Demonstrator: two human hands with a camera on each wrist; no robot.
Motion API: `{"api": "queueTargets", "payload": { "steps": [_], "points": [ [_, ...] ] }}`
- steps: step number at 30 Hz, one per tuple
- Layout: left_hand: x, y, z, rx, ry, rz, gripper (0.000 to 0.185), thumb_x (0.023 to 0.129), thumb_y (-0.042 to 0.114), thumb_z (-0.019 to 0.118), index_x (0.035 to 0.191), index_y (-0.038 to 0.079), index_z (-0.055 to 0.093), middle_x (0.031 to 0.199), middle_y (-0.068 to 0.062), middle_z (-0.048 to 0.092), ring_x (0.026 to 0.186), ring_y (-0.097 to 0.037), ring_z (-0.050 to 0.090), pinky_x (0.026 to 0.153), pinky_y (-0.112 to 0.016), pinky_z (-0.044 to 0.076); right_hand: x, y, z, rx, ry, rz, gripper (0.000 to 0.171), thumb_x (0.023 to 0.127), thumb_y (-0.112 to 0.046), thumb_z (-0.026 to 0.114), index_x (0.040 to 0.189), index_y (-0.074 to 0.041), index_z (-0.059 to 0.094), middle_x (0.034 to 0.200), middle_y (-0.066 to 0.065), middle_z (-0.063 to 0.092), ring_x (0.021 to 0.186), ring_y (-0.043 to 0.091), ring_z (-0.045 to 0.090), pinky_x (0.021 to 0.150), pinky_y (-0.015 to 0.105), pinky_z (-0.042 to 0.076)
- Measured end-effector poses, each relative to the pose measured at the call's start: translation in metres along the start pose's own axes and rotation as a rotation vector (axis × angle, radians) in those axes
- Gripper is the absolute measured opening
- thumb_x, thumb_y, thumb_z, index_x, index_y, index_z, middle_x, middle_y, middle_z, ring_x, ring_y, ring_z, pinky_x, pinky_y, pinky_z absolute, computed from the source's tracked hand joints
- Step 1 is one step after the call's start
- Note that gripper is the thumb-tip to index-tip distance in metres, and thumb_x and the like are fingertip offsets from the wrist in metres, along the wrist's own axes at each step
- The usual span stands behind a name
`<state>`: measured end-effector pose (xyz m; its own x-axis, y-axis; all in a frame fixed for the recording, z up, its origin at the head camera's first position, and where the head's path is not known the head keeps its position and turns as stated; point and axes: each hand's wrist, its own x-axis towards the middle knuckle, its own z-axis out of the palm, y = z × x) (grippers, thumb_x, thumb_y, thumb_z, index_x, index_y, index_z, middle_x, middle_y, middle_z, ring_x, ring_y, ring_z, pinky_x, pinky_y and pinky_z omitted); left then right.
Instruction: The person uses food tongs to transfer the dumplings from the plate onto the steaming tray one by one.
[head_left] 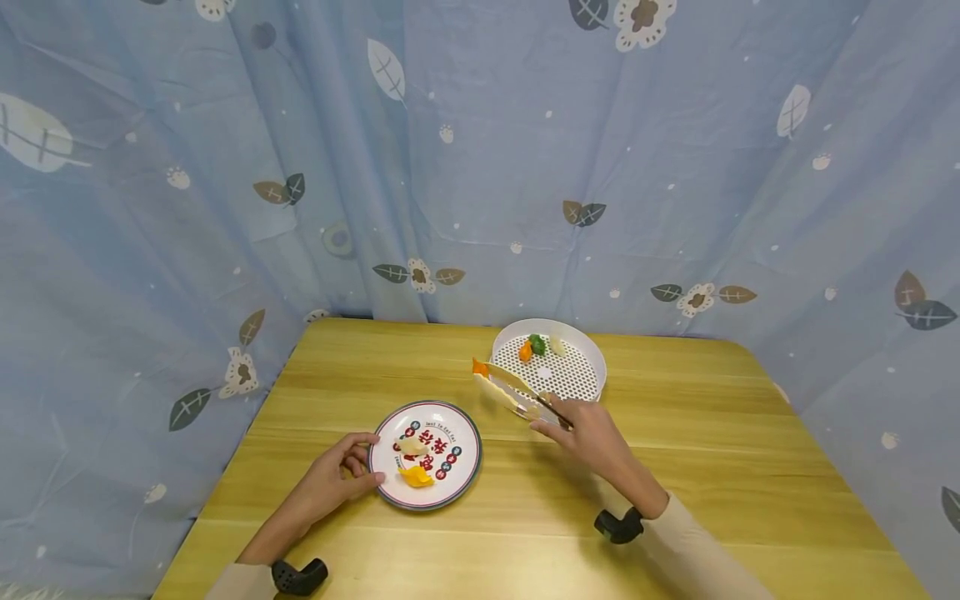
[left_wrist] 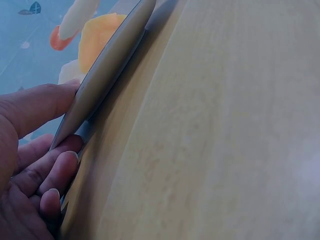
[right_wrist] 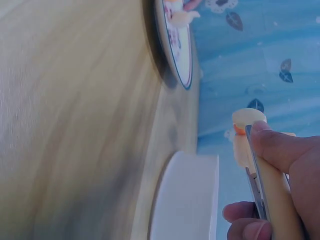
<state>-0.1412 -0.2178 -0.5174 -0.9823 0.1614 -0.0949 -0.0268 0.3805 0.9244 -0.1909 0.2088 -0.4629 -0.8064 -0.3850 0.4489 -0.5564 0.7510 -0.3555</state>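
Observation:
My left hand [head_left: 330,479] grips the left rim of a white round plate [head_left: 463,429] with red lettering, thumb on top and fingers beneath the edge. On the plate [left_wrist: 112,70] lie a yellow dumpling-like piece [head_left: 416,477] and a cream one [head_left: 411,447]. My right hand [head_left: 596,433] holds a pair of tongs [head_left: 517,387]. At their tips, an orange piece [head_left: 480,367] is pinched in the air between the plate and a white perforated basket [head_left: 573,375]. The right wrist view shows the thumb pressing the tongs [right_wrist: 272,185]; the piece is partly hidden by the tips.
Inside the basket sit an orange piece [head_left: 526,352], a green one [head_left: 537,344] and a pale one [head_left: 557,345]. The basket stands near the back edge of the wooden table [head_left: 675,433]. A blue patterned curtain [head_left: 487,167] hangs behind the table and along its sides.

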Motion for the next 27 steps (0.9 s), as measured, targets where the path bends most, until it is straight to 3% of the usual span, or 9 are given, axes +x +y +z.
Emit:
{"api": "queueTargets", "payload": {
  "steps": [8,15,21,27],
  "points": [
    [0.000,0.000,0.000,0.004,-0.001,0.000,0.060,0.087,0.022,0.086,0.138,0.012,0.056,0.106,-0.010,0.059,0.086,-0.023,0.053,0.071,-0.028,0.045,0.001,0.014,-0.007,-0.005,-0.010,0.082,0.058,0.091,-0.044,0.078,0.130,-0.001,0.069,0.059,-0.011,0.035,0.055,0.006,0.031,0.053,0.026,0.031],
    [0.000,-0.001,0.001,0.005,0.011,-0.001,0.060,0.087,0.020,0.085,0.139,0.011,0.056,0.106,-0.010,0.059,0.084,-0.022,0.052,0.068,-0.028,0.044,0.001,0.030,-0.009,-0.041,-0.007,0.122,0.059,0.091,-0.043,0.078,0.133,-0.003,0.067,0.059,-0.011,0.044,0.058,0.012,0.039,0.057,0.030,0.037],
    [-0.001,0.001,0.000,0.000,0.013,-0.008,0.061,0.086,0.021,0.086,0.137,0.010,0.057,0.106,-0.010,0.058,0.084,-0.022,0.051,0.068,-0.028,0.044,0.004,0.042,-0.009,-0.054,-0.009,0.147,0.057,0.090,-0.040,0.080,0.131,-0.002,0.067,0.058,-0.008,0.038,0.058,0.014,0.039,0.055,0.029,0.036],
    [-0.001,0.000,0.000,0.000,0.011,-0.015,0.060,0.085,0.022,0.087,0.136,0.011,0.058,0.106,-0.010,0.058,0.085,-0.022,0.053,0.069,-0.028,0.045,0.010,0.048,-0.010,-0.054,-0.067,0.172,0.058,0.091,-0.037,0.080,0.132,0.000,0.066,0.059,-0.008,0.028,0.056,0.011,0.032,0.052,0.028,0.031]
  ]
}}
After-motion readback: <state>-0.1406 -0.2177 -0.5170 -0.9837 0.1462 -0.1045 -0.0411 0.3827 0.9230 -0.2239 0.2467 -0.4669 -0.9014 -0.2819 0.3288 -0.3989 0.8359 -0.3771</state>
